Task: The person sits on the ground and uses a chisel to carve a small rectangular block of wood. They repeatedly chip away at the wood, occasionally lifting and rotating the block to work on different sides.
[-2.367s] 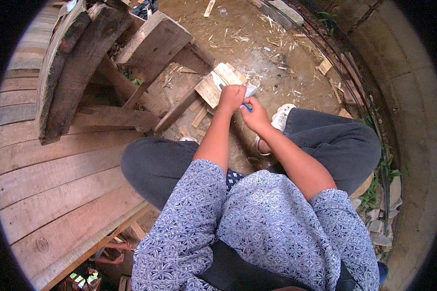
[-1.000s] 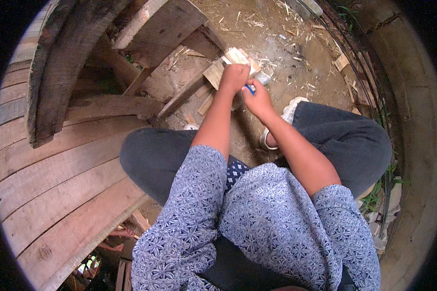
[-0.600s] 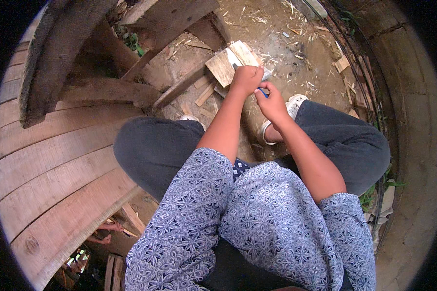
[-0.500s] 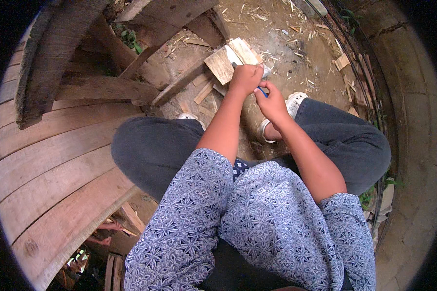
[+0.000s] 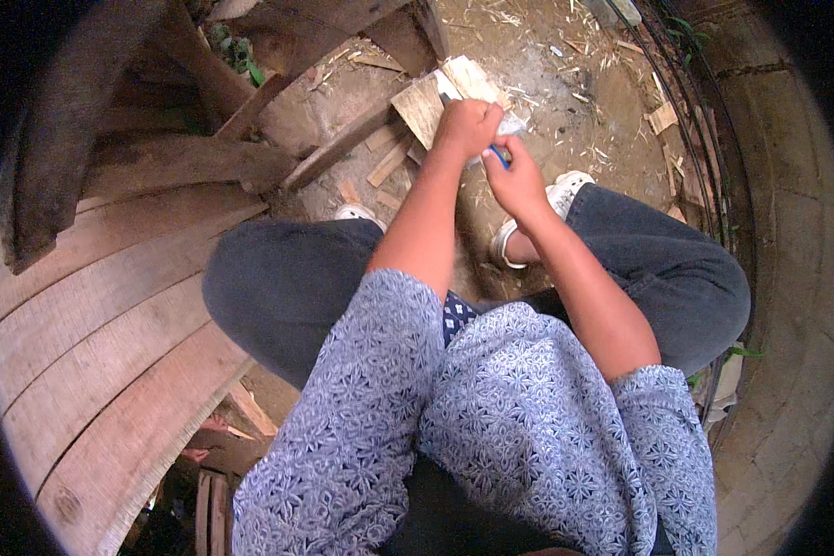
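Held out in front of me, my left hand (image 5: pixel 468 130) is closed in a fist, its fingers mostly turned out of sight. A small dark piece (image 5: pixel 446 98) pokes out just beyond the knuckles; what the fist grips is hidden. Close against it on the right, my right hand (image 5: pixel 519 178) pinches a slim blue object (image 5: pixel 499 156) whose kind I cannot make out. Below and beyond both hands lies a flat pale wooden board (image 5: pixel 419 111), with a second lighter wood piece (image 5: pixel 471 78) beside it. Something white shows partly under the hands.
Wooden planks (image 5: pixel 111 306) form a raised surface on my left, with thick timber beams (image 5: pixel 185 167) above it. Wood shavings and offcuts litter the earth floor (image 5: pixel 537 74). Black cables (image 5: pixel 690 120) run beside a concrete wall (image 5: pixel 778 259) at the right. My white shoes (image 5: pixel 570 190) stand near.
The view has shifted slightly, so the beams at left sit lower and farther left. Both hands stay close together at nearly the same spot, with slightly more of the dark piece showing.
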`<state>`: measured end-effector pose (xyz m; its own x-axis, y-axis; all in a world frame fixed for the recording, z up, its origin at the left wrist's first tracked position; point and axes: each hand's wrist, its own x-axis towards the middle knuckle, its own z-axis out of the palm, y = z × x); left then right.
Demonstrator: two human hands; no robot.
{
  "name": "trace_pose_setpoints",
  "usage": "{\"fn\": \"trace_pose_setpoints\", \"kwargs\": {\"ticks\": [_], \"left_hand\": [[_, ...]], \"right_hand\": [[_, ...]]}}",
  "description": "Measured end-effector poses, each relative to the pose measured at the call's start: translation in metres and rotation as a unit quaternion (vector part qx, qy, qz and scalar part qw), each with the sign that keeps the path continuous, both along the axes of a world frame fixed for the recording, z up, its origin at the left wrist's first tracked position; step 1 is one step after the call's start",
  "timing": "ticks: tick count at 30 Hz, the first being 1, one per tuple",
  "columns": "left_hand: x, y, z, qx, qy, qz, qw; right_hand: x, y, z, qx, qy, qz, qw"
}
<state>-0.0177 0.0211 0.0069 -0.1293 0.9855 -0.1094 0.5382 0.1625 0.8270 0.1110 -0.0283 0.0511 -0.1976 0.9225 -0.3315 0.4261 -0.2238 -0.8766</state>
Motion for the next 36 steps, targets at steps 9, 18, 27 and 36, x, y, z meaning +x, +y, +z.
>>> {"fn": "trace_pose_setpoints", "kwargs": {"ticks": [9,18,27,36], "left_hand": [[-0.006,0.006,0.010,-0.040,0.005,-0.014,0.999],[0.012,-0.011,0.016,-0.029,-0.024,-0.006,0.999],[0.005,-0.005,0.005,-0.010,-0.058,0.018,0.998],[-0.012,0.015,-0.010,0.028,0.020,-0.013,0.999]], "right_hand": [[-0.003,0.005,-0.012,0.013,0.018,-0.013,1.000],[0.015,-0.009,0.002,-0.002,-0.001,-0.001,1.000],[0.004,-0.002,0.015,0.011,-0.048,0.013,0.999],[-0.009,0.008,-0.010,0.040,0.002,-0.005,0.999]]}}
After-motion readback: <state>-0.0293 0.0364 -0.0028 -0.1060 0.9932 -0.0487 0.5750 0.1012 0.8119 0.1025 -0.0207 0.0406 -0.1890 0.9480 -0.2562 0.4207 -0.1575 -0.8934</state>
